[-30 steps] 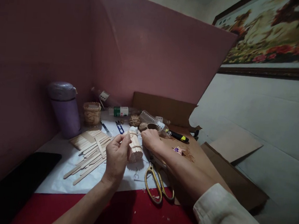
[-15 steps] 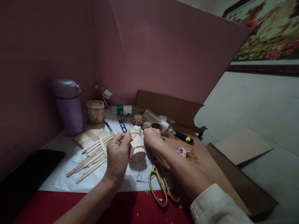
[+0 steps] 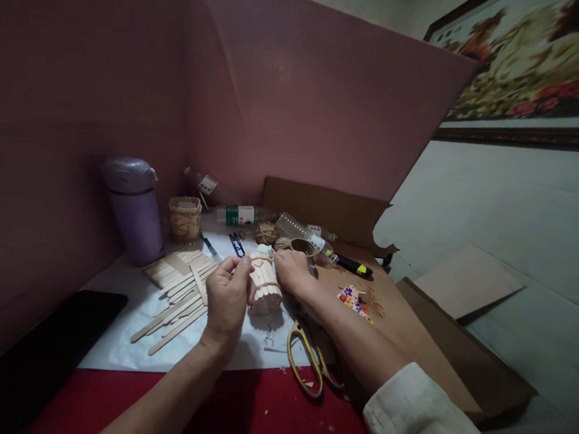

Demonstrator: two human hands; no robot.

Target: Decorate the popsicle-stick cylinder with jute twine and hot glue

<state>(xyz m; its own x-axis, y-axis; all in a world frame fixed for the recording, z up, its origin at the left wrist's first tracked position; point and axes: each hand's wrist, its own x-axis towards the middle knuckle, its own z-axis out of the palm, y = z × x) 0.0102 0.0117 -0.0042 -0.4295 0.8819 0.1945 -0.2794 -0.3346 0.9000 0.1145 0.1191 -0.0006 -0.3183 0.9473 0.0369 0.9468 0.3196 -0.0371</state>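
Observation:
A small cup of pale wooden craft sticks [image 3: 267, 275] stands tilted between my hands, with clear plastic showing at its lower end. Bands of twine [image 3: 262, 258] circle it; the upper one runs between both hands. My left hand [image 3: 227, 292] is closed in a pinch at the cup's left side, thumb against forefinger. On the right, my right hand [image 3: 291, 269] is curled closed beside the cup's upper end. The strand inside each grip is mostly hidden by the fingers. Scissors with gold handles [image 3: 303, 358] lie below my right forearm.
Loose craft sticks [image 3: 182, 309] lie on white paper at left, near a purple tumbler [image 3: 136, 215] and a finished stick cup [image 3: 184, 219]. Behind are plastic bottles [image 3: 239, 214], twine balls [image 3: 266, 232], a tape roll [image 3: 303, 247], blue snips [image 3: 236, 244] and a black-yellow cutter [image 3: 353, 265].
My right hand has shifted slightly left, closer to the cup. More of the colourful scrap on the cardboard now shows past my forearm. My left hand stays pinched in nearly the same place.

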